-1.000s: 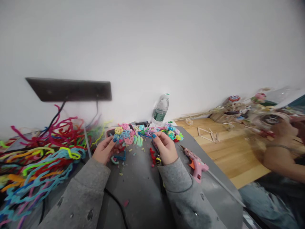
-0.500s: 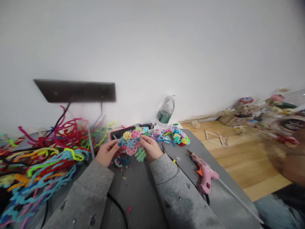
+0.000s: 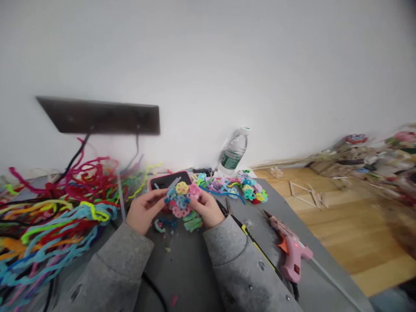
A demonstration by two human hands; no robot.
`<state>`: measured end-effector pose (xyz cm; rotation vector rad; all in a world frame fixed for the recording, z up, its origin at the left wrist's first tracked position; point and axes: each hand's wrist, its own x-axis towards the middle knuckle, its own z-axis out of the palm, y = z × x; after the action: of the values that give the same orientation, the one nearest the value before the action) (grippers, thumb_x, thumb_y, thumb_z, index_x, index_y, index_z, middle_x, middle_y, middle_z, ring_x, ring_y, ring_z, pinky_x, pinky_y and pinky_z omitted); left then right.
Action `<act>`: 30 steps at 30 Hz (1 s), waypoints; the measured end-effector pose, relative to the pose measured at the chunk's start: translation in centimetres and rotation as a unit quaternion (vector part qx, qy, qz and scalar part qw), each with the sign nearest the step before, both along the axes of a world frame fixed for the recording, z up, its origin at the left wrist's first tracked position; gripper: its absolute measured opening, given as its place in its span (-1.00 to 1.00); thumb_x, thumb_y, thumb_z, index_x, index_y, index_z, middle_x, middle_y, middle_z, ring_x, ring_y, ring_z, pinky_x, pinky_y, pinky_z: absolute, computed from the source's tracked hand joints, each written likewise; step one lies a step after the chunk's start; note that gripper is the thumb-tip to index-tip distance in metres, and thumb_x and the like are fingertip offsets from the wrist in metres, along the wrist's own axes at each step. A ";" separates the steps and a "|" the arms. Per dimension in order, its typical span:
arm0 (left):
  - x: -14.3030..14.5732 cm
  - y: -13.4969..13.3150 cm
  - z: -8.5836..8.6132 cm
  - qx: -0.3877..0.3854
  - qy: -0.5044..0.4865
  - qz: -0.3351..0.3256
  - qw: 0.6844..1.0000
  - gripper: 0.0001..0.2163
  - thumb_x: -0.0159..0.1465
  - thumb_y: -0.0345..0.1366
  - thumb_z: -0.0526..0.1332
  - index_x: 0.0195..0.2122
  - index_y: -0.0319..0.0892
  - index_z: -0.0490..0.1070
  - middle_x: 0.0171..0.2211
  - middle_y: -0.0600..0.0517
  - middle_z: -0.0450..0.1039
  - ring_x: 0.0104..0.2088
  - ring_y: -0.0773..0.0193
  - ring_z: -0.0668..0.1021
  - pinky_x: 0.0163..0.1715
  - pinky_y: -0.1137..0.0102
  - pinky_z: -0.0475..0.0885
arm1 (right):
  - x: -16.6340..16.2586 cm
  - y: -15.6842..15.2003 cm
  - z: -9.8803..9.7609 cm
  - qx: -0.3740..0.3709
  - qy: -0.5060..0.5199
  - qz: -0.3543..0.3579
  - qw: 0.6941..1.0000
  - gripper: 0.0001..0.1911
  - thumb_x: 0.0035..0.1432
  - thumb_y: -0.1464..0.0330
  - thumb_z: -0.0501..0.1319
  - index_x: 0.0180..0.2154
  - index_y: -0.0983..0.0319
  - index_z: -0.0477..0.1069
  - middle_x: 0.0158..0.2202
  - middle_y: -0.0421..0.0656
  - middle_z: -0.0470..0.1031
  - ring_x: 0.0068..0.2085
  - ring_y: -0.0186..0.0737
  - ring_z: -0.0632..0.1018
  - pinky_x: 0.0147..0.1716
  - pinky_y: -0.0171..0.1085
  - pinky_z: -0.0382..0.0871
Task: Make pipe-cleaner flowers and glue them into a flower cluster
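Between my two hands is a bunch of pipe-cleaner flowers (image 3: 180,201), with yellow, pink and blue blooms and green looped pieces hanging at its lower right. My left hand (image 3: 144,209) pinches its left side between thumb and fingers. On the other side, my right hand (image 3: 208,208) grips it, the thumb lying over the front near the pink flower. The fingers behind the bunch are partly hidden. Just beyond it lies a phone (image 3: 169,178) in a pink case. Small scraps (image 3: 160,226) rest on the table below my hands.
A heap of colourful pipe cleaners (image 3: 65,216) covers the left side. More pipe-cleaner flowers (image 3: 250,188), a water bottle (image 3: 234,151), pliers (image 3: 229,207) and a pink glue gun (image 3: 290,251) with its stick are to the right. Black cables cross the grey table (image 3: 188,273).
The view has shifted, so bottle and glue gun appear further right. Both hands still hold the flower bunch, which has turned slightly. A person's blurred arm at the right has mostly left the picture.
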<state>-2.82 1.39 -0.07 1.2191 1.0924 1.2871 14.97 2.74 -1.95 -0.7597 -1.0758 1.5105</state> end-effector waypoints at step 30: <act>2.0 -1.0 0.5 0.001 -0.067 0.024 0.997 -0.76 -0.05 -0.24 0.38 -0.35 -0.22 0.53 -0.38 -0.04 0.58 -0.38 0.21 0.58 -0.38 0.40 0.53 | 0.5 -0.9 1.9 0.016 -0.054 -0.027 0.998 -0.60 -0.25 0.23 0.42 -0.31 0.23 0.46 -0.31 -0.14 0.59 -0.25 -0.11 0.57 -0.16 -0.09 0.45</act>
<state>-0.86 0.43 0.45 1.0973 1.0279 1.3865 15.44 1.82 -0.08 -0.8484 -1.1483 1.4167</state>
